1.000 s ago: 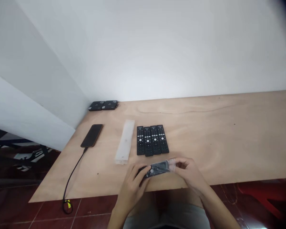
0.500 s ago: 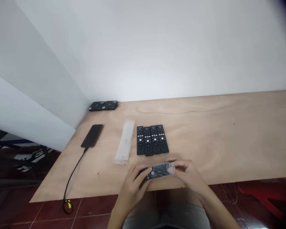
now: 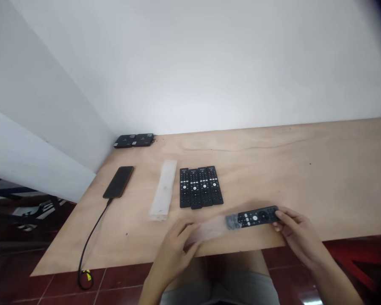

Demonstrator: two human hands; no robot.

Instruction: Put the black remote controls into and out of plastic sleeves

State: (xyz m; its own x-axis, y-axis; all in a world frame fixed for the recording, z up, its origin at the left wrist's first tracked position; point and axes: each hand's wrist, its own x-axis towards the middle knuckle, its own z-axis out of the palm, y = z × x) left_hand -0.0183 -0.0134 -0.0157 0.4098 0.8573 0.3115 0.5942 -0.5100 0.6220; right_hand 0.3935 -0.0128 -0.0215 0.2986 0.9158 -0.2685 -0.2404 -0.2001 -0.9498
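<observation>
My right hand [image 3: 296,231] grips the right end of a black remote control [image 3: 255,217] held level over the table's near edge. Its left end still sits inside a clear plastic sleeve [image 3: 209,228]. My left hand [image 3: 176,245] pinches the other end of that sleeve. Several matching black remotes [image 3: 200,186] lie side by side on the wooden table [image 3: 305,178] just beyond my hands. An empty clear sleeve [image 3: 163,188] lies to their left.
A black phone [image 3: 119,181] with a cable running off the near edge lies at the table's left. Two small black boxes [image 3: 133,140] sit against the white wall at the back left. Red tiled floor shows below the table.
My right hand has pulled the remote out to the right, so most of it is now outside the sleeve. My left hand stayed holding the sleeve. The camera shifted slightly.
</observation>
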